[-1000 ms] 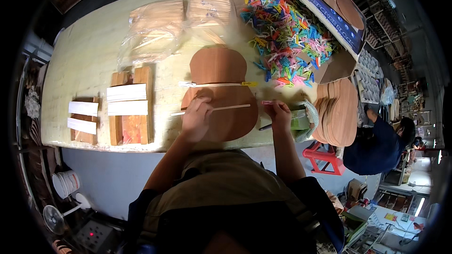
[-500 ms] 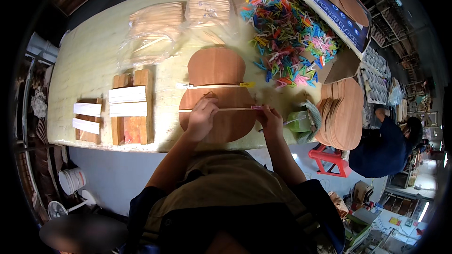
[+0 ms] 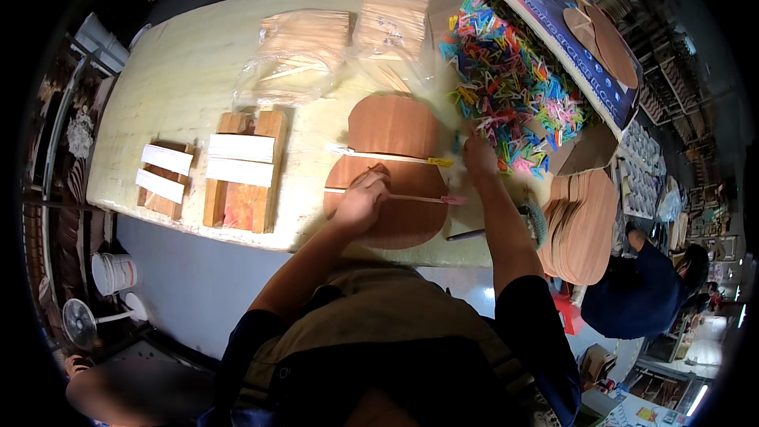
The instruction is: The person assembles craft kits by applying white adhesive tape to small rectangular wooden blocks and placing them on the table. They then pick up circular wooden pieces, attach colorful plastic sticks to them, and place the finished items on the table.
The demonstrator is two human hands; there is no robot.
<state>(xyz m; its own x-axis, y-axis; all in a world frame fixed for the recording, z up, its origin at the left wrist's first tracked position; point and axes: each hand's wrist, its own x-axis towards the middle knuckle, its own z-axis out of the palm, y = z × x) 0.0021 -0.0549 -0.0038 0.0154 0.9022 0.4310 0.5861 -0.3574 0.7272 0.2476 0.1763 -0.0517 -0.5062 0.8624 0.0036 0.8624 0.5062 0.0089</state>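
Observation:
A thin reddish-brown wooden panel shaped like a small guitar body (image 3: 395,124) lies flat on the table before me. A pale strip (image 3: 395,155) crosses its waist, with a white clip (image 3: 340,149) at the left end and a yellow clip (image 3: 439,162) at the right. Across the lower bout runs a second wooden strip (image 3: 419,198), a pink clip (image 3: 454,200) on its right end. My left hand (image 3: 364,204) is closed over this lower strip, pressing on the panel. My right hand (image 3: 480,160) is at the near edge of a heap of colourful small clips (image 3: 522,83), beside a blue one; its fingertips are unclear.
Bagged wood strips (image 3: 304,39) lie at the back. Wooden blocks with white strips (image 3: 239,160) stand left. An open cardboard box (image 3: 581,146) holds the clips. Stacked guitar-shaped panels (image 3: 589,225) sit at the right edge. A person in dark clothes (image 3: 636,292) is beyond.
My right hand has let go of the pink clip at the lower strip's end and moved up to the clip heap. My left hand stays on the strip. The view has shifted.

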